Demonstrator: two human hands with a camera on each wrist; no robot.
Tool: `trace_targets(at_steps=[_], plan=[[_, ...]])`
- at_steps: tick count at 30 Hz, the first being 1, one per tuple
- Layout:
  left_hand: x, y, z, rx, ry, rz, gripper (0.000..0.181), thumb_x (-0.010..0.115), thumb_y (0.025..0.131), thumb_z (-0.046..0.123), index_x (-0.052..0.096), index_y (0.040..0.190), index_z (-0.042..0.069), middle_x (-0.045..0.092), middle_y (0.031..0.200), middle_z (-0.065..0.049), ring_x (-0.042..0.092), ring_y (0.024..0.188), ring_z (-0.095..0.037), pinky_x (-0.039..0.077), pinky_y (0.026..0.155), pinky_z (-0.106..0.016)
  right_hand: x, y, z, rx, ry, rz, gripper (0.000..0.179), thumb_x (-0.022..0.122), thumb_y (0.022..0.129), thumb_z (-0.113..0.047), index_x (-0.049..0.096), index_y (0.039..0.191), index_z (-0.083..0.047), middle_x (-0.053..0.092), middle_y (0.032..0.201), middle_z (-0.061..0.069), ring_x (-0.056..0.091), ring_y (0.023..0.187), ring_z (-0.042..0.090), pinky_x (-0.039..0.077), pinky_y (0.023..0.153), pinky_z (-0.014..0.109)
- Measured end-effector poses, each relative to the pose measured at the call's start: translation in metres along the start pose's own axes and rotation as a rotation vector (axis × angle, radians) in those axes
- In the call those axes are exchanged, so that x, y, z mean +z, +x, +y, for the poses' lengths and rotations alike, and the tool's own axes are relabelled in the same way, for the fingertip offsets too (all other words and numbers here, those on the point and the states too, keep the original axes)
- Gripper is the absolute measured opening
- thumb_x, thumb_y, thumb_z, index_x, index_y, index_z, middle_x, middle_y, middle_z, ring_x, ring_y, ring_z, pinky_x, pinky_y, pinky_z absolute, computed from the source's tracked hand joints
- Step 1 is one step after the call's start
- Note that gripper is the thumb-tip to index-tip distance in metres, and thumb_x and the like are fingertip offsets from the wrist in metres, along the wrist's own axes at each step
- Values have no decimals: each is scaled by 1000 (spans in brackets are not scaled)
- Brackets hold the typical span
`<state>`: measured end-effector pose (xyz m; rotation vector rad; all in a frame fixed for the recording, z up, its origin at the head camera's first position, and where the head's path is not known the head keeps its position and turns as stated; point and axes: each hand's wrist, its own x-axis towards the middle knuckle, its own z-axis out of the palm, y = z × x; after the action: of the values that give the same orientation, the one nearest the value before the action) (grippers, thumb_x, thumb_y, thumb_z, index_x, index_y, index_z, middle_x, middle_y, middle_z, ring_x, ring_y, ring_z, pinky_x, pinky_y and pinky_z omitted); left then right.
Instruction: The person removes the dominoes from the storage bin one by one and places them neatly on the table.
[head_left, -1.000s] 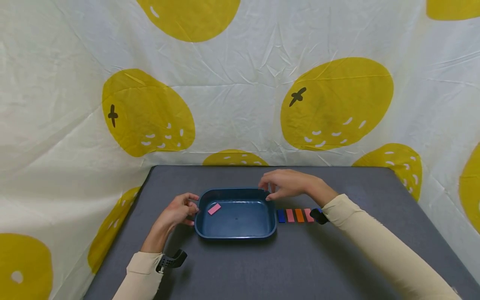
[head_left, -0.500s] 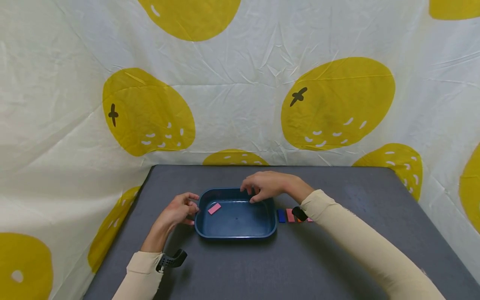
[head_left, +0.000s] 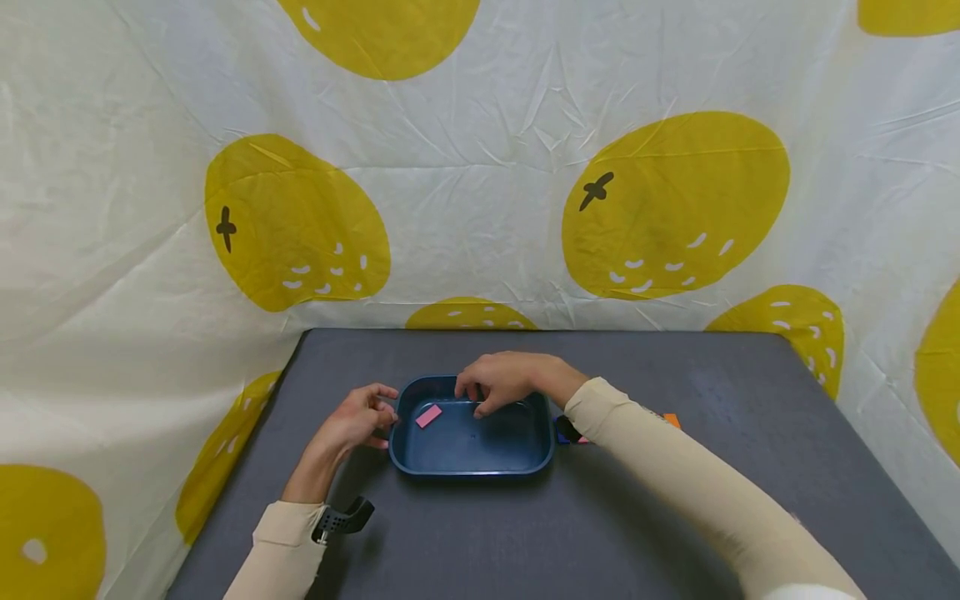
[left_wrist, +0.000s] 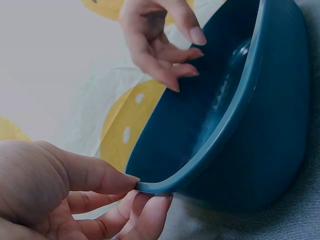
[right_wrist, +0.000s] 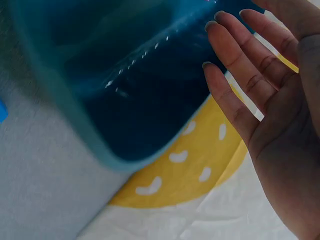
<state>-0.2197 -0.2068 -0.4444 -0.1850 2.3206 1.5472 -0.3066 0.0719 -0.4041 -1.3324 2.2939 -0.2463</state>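
My left hand pinches the left rim of a blue plastic tub, thumb on top and fingers underneath, as the left wrist view shows. Inside the tub, towards its left end, lies a small flat pink block. Over the far right part of the tub hovers my right hand. Its fingers are loosely bent, with nothing between them in the right wrist view, and they point left towards the pink block.
Right of the tub, a row of small flat blocks is mostly covered by my right sleeve; an orange block and a blue block show. A lemon-printed cloth hangs behind the grey table.
My right hand has moved left, from the tub's right rim to over its inside, and its sleeve now covers most of the block row. The left hand and the tub stay put.
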Motion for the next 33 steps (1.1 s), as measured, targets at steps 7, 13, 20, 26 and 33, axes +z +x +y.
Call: trace_targets(at_steps=[7,13,20,26,33], plan=[[0,0,0,5,2,2,36,53,100,-3,52,135,0,59,102,-18,62,90,-30,60,63,-39,6,20,-7,-21,4,-38,47,73,95,-29,61,137,-15,69,111,-3,61,93,8,52,85,26],[0,1,0,-4,8,11,37,53,99,-4,52,136,1,59,100,-17,61,87,-27,60,62,-37,12,34,-12,1,8,-72,47,72,95,-32,59,139,-19,68,111,-5,61,92,8,53,85,25],[-1,1,0,-2,1,0,40,52,97,-6,52,136,0,58,101,-18,61,89,-30,60,63,-38,21,52,-14,-24,-10,-90,49,71,96,-29,57,141,-17,66,107,-6,60,90,7,52,82,23],[0,2,0,0,-4,3,40,52,96,-6,52,136,1,58,101,-17,60,88,-29,60,63,-38,28,64,-17,-12,-43,-91,49,70,97,-27,56,142,-13,63,102,-7,58,89,8,49,80,22],[1,2,0,3,-3,11,40,52,95,-7,53,134,1,59,99,-16,59,83,-27,60,61,-38,32,68,-19,-11,-132,-84,43,67,98,-29,61,138,-16,61,103,-4,56,90,9,48,79,23]])
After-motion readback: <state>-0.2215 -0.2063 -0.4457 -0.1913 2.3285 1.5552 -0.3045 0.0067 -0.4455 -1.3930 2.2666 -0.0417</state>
